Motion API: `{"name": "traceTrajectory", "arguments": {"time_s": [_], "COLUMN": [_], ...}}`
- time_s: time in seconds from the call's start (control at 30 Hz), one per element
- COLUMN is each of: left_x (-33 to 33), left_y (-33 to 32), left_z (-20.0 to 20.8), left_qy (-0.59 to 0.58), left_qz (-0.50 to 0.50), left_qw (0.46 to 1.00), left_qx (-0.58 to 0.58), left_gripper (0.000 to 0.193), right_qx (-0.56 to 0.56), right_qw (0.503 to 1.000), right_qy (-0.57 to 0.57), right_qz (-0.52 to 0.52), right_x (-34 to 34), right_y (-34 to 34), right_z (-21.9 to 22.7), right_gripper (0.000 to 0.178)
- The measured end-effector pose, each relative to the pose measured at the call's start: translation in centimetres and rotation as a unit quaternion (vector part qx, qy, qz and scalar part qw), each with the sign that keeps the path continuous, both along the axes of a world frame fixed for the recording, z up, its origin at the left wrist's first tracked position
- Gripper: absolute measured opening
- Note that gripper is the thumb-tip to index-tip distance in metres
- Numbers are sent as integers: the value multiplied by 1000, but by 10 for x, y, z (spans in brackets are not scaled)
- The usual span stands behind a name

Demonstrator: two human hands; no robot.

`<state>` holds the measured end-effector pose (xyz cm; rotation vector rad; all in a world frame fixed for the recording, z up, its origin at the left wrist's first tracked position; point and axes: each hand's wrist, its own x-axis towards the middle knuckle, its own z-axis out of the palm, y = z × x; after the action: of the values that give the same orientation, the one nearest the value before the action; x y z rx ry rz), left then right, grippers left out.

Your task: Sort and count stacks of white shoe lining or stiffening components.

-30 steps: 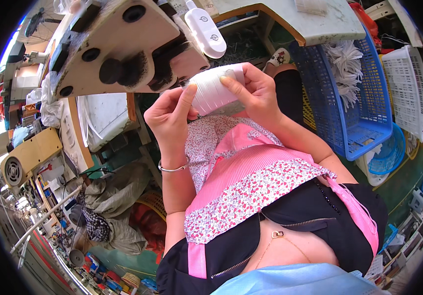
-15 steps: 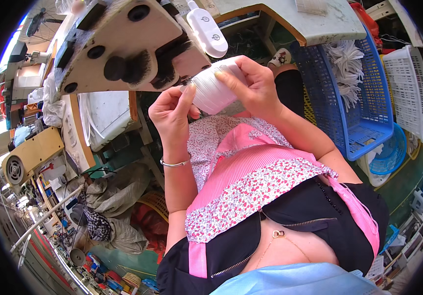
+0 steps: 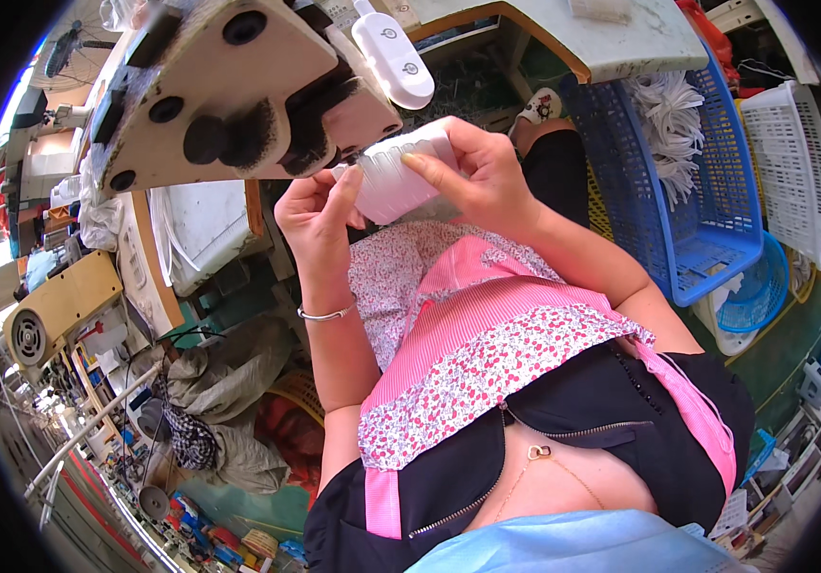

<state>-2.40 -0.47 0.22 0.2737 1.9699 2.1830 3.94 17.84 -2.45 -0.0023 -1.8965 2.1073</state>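
Observation:
A white ribbed band (image 3: 401, 175), probably elastic, is stretched between my two hands just in front of a sewing machine head (image 3: 248, 95). My left hand (image 3: 319, 205) pinches the band's left edge between thumb and fingers, close under the machine. On the other side my right hand (image 3: 482, 177) grips it, with the thumb lying across its face and the fingers behind. Parallel ridges run along the band. A white oval control (image 3: 393, 59) with two round buttons hangs beside the machine head.
To the right stands a blue plastic basket (image 3: 716, 272) holding bundles of white strips (image 3: 668, 115). A white basket (image 3: 792, 172) and a round blue basket (image 3: 754, 296) are beyond it. A worktable (image 3: 620, 48) stands at the far right; grey cloths (image 3: 229, 382) lie at left.
Both hands and the band have shifted slightly left. The band's face is now tilted differently, showing its ridges more clearly. My grip stays on it.

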Motion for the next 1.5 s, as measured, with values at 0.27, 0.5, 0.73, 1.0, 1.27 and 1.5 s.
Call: {"name": "traceTrajectory", "arguments": {"time_s": [0.27,0.5,0.73,1.0,1.27,1.5], "left_x": [13,15,-1,8,-2,-2], "left_y": [10,15,-3,4,-3,-8], "left_z": [0,7,7,8,16,5], "left_qy": [-8,14,18,-5,-2,-47], "left_qz": [4,39,34,10,7,-3], "left_qw": [999,999,998,1000,1000,999], "left_qx": [39,-17,-47,-15,-7,20], "left_gripper": [8,6,14,16,11,9], "right_qx": [75,10,-30,17,-118,-27], "right_qw": [996,999,998,999,992,999], "right_qy": [26,-2,-30,-32,-19,-25], "right_qz": [37,40,51,30,25,23], "right_x": [-12,-14,-4,-14,-5,-12], "right_y": [17,14,-7,3,-18,-12], "right_z": [19,13,2,9,6,11], "right_gripper": [18,20,17,22,16,17]}}
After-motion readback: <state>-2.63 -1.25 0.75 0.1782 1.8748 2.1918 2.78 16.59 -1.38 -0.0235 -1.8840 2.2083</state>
